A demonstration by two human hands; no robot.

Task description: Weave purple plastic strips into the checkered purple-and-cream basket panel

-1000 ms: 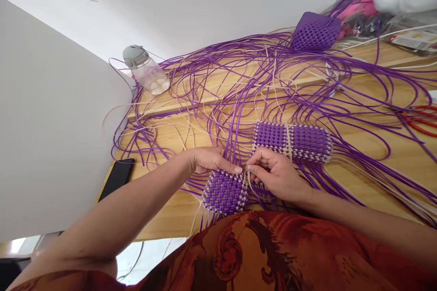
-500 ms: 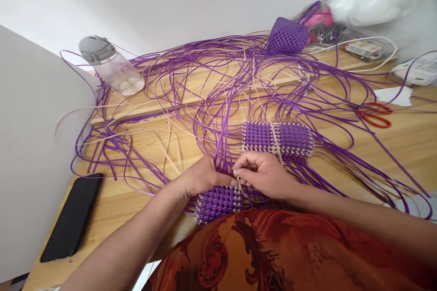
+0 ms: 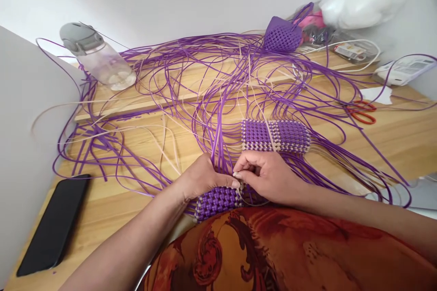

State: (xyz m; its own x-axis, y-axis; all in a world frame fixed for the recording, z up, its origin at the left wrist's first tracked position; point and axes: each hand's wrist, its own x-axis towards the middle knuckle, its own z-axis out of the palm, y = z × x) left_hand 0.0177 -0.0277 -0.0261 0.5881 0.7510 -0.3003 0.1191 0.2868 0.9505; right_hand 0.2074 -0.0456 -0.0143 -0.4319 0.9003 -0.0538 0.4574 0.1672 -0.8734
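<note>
A purple and cream woven panel (image 3: 216, 201) lies at the near edge of the wooden table (image 3: 136, 200), against my red patterned clothing. My left hand (image 3: 201, 177) presses down on its top edge with the thumb along the weave, fingers closed. My right hand (image 3: 266, 175) is closed in a pinch on a thin cream strand at the panel's right corner. The two thumbs meet. A second woven panel (image 3: 276, 135) lies just beyond my right hand. Long purple strands (image 3: 218, 100) fan out from both panels across the table.
A black phone (image 3: 54, 223) lies at the near left. A clear bottle with a grey lid (image 3: 95, 57) lies on its side at the back left. A small purple woven bag (image 3: 282, 35), red scissors (image 3: 362, 111), white bags and a white device sit at the back right.
The view has swung left and down, so the phone and bottle show more. My hands stay on the near panel, which now lies closer to my body.
</note>
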